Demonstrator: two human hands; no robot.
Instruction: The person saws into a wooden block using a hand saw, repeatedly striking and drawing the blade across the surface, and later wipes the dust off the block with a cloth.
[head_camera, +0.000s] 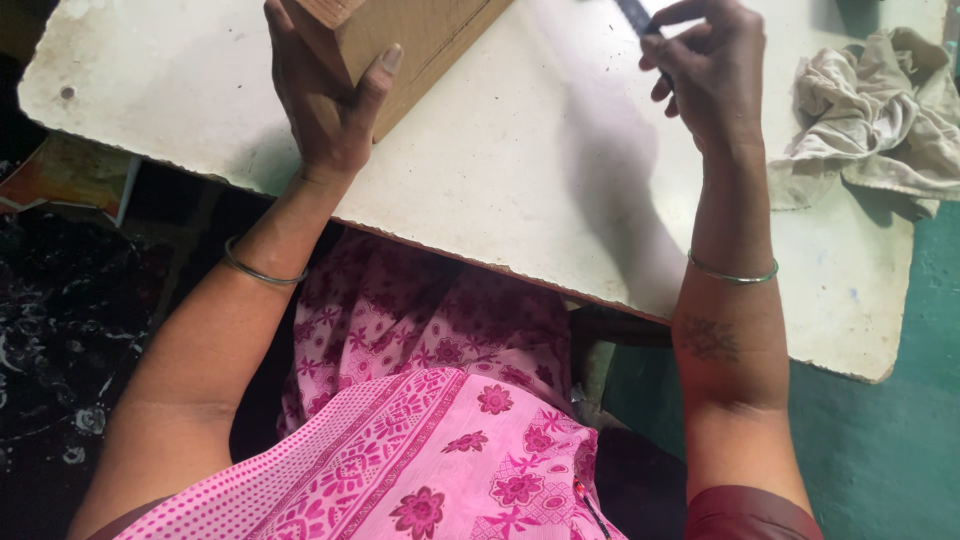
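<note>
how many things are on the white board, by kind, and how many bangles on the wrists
Brown block, held by the left hand: 1
Dark tool, in the right hand: 1
Crumpled cloth: 1
Metal bangles: 2
Total: 5

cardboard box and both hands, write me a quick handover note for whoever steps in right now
Left hand: gripping the near corner of the brown cardboard box, thumb on its side, box resting on the white table.
Right hand: fingers closed on a thin dark flat tool, raised just right of the box; its far end is cut off by the frame.
Crumpled beige cloth lies at the table's right edge, untouched.
Done: box steadied, tool in hand.
Left: the tool is not touching the box; any work on the box cannot be seen.
</note>
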